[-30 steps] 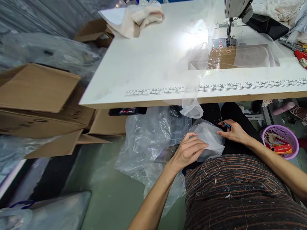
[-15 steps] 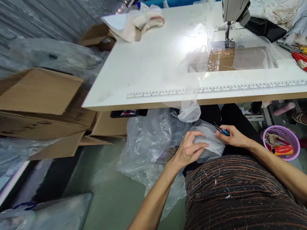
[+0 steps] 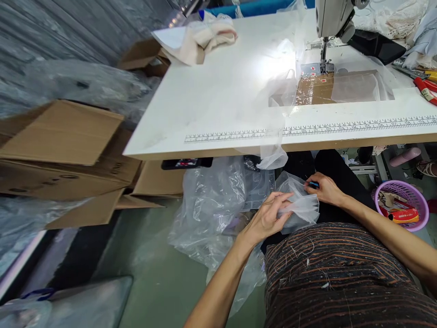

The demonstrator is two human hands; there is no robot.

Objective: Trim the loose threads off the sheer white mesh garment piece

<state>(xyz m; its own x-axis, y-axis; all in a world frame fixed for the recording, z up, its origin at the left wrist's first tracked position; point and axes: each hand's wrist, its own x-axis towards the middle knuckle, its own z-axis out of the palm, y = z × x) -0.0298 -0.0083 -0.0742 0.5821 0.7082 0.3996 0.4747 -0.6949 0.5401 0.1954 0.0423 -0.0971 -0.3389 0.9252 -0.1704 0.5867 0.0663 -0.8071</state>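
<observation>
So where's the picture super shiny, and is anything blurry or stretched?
In the head view, glare whites out part of the table beside the sewing machine; the plastic bag has shiny streaks; the grey sheeting, top left, looks smeared; the cardboard box looks stretched; layers of sheer cloth blend together.

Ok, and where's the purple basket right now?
In the head view, the purple basket is at the right side, below table height, just beyond the right forearm and below the pink bottle in the picture.
</observation>
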